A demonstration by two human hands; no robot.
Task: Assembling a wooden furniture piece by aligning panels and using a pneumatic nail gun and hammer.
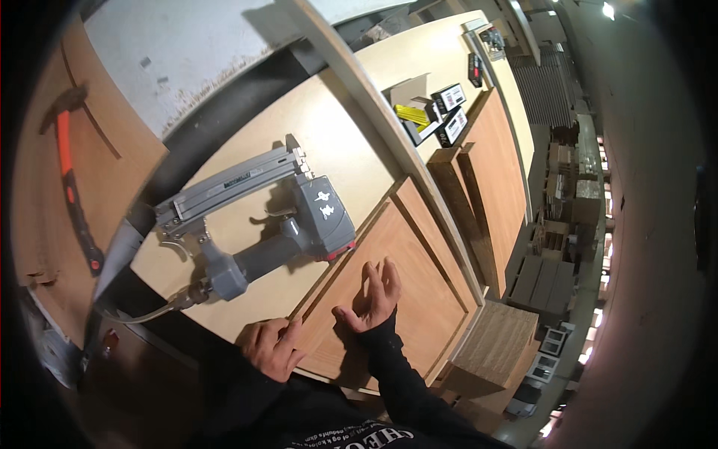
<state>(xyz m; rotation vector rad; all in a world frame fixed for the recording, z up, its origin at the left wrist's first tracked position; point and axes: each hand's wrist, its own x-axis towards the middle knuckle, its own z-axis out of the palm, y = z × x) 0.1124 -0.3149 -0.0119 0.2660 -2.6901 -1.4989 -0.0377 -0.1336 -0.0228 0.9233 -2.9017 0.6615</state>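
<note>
A framed wooden panel (419, 299) lies in front of me with narrow raised strips along its edges. At its near left edge, my left hand (273, 348) has its fingers bent and closed on the panel's edge. Over the panel's face hovers my right hand (378, 298), open, fingers apart, holding nothing; its shadow falls on the wood. A grey nail gun (262, 217) lies on its side left of the panel on the pale board (247, 150), and an air hose (153, 313) runs from its handle. Neither hand touches the nail gun.
A hammer (69, 172) with an orange and black handle lies far left on brown board. A long wooden rail (374, 112) crosses beyond the panel. Past it are small boxes (452, 112), yellow fastener strips (413, 114) and more wooden panels (493, 179). Stacked boards (493, 344) stand right.
</note>
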